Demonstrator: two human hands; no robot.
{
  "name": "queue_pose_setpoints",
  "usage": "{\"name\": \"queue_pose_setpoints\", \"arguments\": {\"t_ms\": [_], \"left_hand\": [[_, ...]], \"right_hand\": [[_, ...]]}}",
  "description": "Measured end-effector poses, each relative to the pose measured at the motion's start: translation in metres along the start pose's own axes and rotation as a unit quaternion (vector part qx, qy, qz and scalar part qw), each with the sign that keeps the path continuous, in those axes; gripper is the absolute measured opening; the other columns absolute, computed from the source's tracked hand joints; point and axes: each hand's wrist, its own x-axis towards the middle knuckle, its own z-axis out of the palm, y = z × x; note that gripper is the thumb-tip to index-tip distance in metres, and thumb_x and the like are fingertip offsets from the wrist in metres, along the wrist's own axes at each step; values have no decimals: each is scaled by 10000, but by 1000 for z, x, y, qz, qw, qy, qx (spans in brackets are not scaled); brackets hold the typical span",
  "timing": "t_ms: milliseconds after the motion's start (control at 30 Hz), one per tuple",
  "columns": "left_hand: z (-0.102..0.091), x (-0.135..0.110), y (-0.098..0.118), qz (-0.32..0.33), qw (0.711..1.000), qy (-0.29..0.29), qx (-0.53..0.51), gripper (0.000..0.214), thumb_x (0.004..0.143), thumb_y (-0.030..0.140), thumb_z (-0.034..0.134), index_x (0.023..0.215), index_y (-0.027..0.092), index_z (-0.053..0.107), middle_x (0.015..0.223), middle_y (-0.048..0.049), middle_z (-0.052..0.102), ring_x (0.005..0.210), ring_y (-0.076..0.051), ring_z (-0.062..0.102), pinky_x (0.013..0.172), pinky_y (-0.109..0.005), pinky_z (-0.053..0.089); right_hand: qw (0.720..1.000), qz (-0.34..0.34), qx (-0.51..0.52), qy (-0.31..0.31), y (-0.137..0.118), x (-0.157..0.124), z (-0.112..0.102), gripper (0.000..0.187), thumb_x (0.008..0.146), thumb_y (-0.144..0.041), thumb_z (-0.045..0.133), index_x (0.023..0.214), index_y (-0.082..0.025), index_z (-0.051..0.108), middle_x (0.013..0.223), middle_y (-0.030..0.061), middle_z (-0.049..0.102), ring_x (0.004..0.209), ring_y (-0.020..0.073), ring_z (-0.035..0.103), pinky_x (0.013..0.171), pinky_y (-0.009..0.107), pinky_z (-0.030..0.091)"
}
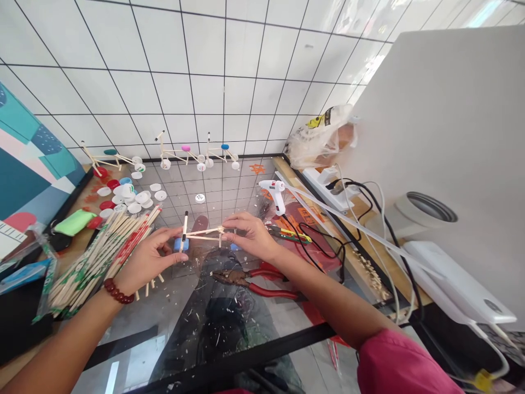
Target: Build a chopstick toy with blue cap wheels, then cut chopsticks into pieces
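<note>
Both my hands hold a small frame of thin wooden sticks (202, 234) just above the glass tabletop (180, 317). My left hand (148, 260) pinches its left end, where an upright stick with a black tip stands. My right hand (250, 235) pinches the right end of the frame, fingers closed on the sticks. Under the frame lies a blue bottle cap (181, 244). Red-handled pliers (254, 280) lie on the glass right below my right wrist.
A bundle of wrapped chopsticks (98, 257) lies at the left, with white, red and blue bottle caps (127, 197) behind it. Three finished stick bicycles (184, 153) stand along the tiled wall. A white glue gun (275, 191), black cables, a power strip (332, 189) and a plastic bag (322, 137) are at the right.
</note>
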Motion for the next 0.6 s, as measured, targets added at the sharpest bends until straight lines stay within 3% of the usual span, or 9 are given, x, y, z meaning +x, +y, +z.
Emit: {"name": "queue_pose_setpoints", "arguments": {"t_ms": [433, 600], "left_hand": [[6, 1, -12, 6, 1000, 19, -22, 557, 696, 513, 779, 1176, 245, 689, 964, -34, 651, 652, -167, 614, 615, -311, 553], [7, 2, -16, 2, 1000, 17, -24, 523, 722, 491, 773, 1185, 264, 689, 1066, -50, 677, 678, -173, 630, 637, -314, 558]], "right_hand": [[1000, 17, 12, -13, 2, -2, -1, 297, 809, -365, 799, 1063, -215, 761, 1057, 96, 755, 975, 207, 709, 900, 354, 552], [999, 42, 30, -12, -1, -4, -2, 290, 807, -388, 798, 1059, -248, 758, 1031, 68, 755, 956, 198, 701, 885, 342, 551]]}}
